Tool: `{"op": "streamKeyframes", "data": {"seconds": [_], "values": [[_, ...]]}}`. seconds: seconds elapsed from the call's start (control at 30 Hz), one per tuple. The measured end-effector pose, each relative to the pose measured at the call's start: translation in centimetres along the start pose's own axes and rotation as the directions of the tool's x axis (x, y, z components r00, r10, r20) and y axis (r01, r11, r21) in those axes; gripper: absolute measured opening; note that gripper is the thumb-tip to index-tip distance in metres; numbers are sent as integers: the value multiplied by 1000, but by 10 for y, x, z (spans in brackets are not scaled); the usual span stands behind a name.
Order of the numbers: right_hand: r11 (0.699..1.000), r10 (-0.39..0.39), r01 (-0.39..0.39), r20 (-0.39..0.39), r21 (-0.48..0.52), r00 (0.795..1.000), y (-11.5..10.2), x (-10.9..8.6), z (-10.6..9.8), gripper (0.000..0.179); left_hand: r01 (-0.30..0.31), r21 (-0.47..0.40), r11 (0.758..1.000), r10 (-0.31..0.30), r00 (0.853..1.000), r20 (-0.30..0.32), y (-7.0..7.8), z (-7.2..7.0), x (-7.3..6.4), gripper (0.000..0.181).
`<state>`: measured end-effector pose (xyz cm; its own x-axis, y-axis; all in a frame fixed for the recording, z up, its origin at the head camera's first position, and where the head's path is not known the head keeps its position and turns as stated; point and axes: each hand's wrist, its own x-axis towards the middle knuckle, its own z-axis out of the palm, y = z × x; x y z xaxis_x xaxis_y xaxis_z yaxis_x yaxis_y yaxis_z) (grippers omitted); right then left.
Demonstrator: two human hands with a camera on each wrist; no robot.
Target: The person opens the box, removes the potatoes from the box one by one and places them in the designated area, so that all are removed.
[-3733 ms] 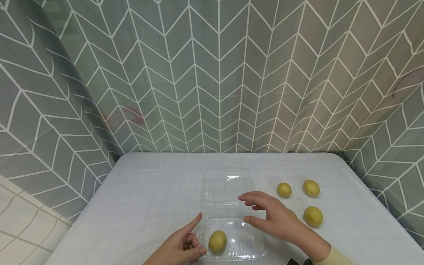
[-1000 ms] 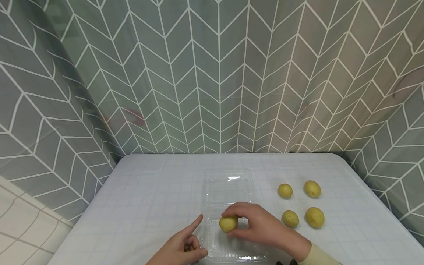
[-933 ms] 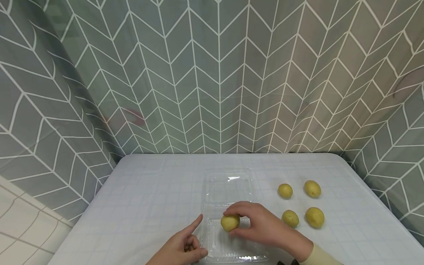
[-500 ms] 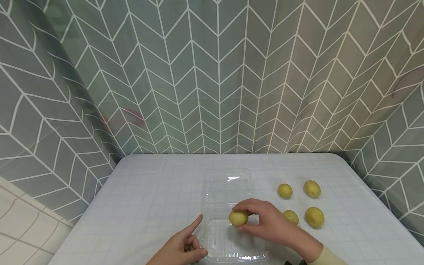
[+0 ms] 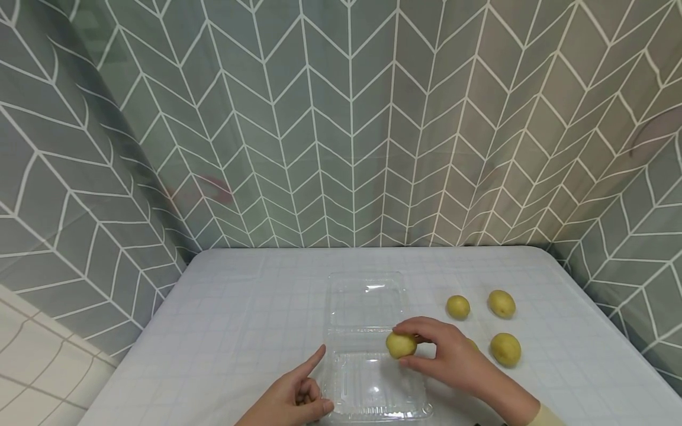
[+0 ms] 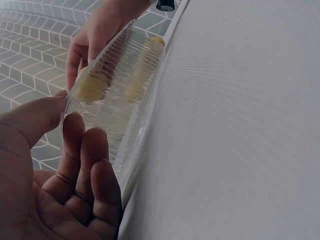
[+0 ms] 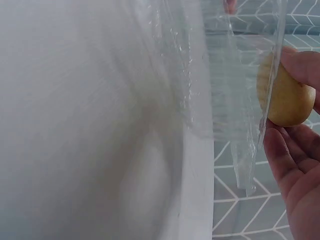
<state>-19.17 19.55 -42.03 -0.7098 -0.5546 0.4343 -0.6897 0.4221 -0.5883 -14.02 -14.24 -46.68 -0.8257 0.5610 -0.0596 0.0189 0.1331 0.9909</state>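
My right hand pinches a yellow potato between thumb and fingers. It holds the potato above the back right part of a clear plastic clamshell box's base. In the right wrist view the potato shows partly through the clear wall. My left hand is at the front left corner of the base, index finger stretched along the side. In the left wrist view the left thumb and curled fingers grip the rim of the box. The box's lid lies folded back behind the base.
On the white-covered table, several more potatoes lie to the right: a small one, a back one, a front one, and one mostly hidden behind my right hand. A patterned curtain hangs behind.
The potato that lay at the left of the base has been picked up by my right hand, then carried right and back. My left hand has stayed nearly still.
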Motion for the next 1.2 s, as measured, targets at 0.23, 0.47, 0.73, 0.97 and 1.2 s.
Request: {"op": "streamKeyframes", "data": {"seconds": [0.23,0.47,0.73,0.97,1.2], "values": [[1000,9,-8,-52,13,999,5,-6,-9,42,8,-7,1000,-8,1000,-3,0,1,0,86],[996,80,-83,-92,-26,993,7,-10,-17,43,7,-10,1000,-7,1000,-3,1,1,0,85],[990,129,-135,-132,-37,983,9,-17,-26,44,1,-17,1000,-1,1000,2,1,1,-1,85],[969,231,-241,-149,-54,961,12,-28,-36,44,5,-17,1000,-5,1000,-4,1,1,-1,85],[973,207,-222,-192,-59,959,20,-41,-46,46,8,-19,1000,-8,1000,-6,0,2,-1,86]]}}
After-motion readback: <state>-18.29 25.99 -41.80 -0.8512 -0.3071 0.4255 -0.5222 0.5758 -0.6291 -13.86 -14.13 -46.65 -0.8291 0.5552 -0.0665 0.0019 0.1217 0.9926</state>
